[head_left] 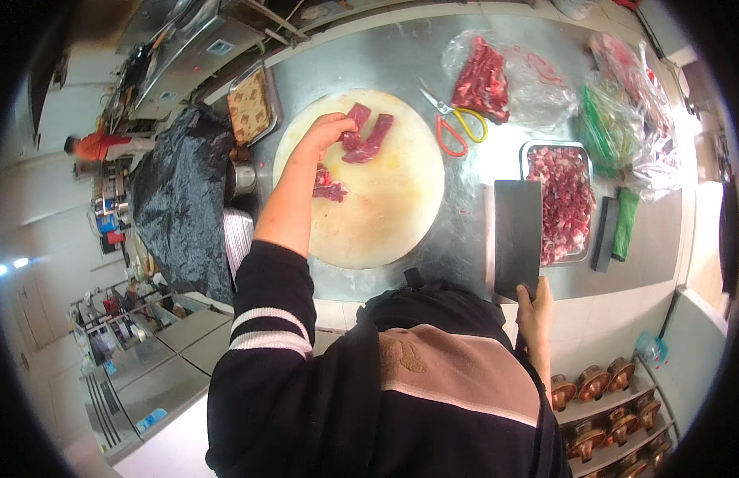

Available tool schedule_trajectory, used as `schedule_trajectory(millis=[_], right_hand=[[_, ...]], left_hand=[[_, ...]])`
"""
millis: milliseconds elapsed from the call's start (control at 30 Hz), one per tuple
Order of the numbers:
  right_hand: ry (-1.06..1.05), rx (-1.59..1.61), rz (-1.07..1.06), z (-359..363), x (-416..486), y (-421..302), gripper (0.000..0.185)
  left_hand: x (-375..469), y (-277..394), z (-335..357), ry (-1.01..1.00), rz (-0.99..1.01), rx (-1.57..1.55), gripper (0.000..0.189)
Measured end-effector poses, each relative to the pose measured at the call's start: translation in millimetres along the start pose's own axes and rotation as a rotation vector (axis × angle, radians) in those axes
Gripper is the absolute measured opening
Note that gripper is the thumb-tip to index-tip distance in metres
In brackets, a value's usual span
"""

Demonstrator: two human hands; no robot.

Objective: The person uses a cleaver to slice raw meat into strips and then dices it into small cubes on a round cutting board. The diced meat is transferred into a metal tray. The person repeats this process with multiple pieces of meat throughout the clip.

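My left hand [329, 132] is over the far left of a round cutting board [381, 209], its fingertips gripping a strip of raw red meat [353, 138]. Just right of that strip lies another, bent piece of meat [372, 143]. A smaller, fatty scrap [330, 188] sits nearer to me, partly hidden by my forearm. In my right hand [534, 310] is the handle of a broad cleaver [517, 236]. Its wide blade is held beside the board and overlaps the left edge of a metal tray [584, 254] of diced meat [563, 203].
Scissors [446, 110] with red and yellow handles lie beyond the board, near a large meat chunk [482, 83] on clear plastic. Farther right are filled plastic bags [614, 125], a dark block [606, 233] and a green cloth [625, 224]. Black plastic sheeting [181, 191] is at left.
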State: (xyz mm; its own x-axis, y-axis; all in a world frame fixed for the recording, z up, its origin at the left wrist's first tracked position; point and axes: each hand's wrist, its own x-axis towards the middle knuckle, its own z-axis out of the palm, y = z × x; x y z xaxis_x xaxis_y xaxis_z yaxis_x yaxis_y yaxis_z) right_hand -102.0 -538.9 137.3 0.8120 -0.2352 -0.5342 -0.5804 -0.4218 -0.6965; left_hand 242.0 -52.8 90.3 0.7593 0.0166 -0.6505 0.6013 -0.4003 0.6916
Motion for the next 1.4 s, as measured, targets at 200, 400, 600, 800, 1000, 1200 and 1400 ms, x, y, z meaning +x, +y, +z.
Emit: schedule_trajectory(millis=[200,400,600,800,1000,1200,1400], right_hand=[[-0.064,0.019,-0.067,16,4,-23,0.019],[-0.200,-0.178,-0.194,40,3,-53,0.019],[-0.289,-0.457,-0.583,95,14,-88,0.021],[-0.375,-0.795,-0.824,160,25,-121,0.016],[-0.402,-0.856,-0.802,180,15,-119,0.016],[-0.383,-0.781,-0.702,169,-10,-117,0.017],[-0.411,-0.661,-0.697,153,-40,-107,0.018]], left_hand=[[-130,-43,-36,0.024,0.207,-0.711,0.031],[-220,-123,13,0.488,0.442,-0.264,0.028],[-228,-222,82,0.552,0.791,0.588,0.045],[-204,-254,49,0.643,0.712,0.572,0.049],[-198,-263,41,0.699,0.730,0.517,0.060],[-187,-264,21,0.596,0.706,0.553,0.054],[-170,-263,5,0.623,0.654,0.497,0.040]])
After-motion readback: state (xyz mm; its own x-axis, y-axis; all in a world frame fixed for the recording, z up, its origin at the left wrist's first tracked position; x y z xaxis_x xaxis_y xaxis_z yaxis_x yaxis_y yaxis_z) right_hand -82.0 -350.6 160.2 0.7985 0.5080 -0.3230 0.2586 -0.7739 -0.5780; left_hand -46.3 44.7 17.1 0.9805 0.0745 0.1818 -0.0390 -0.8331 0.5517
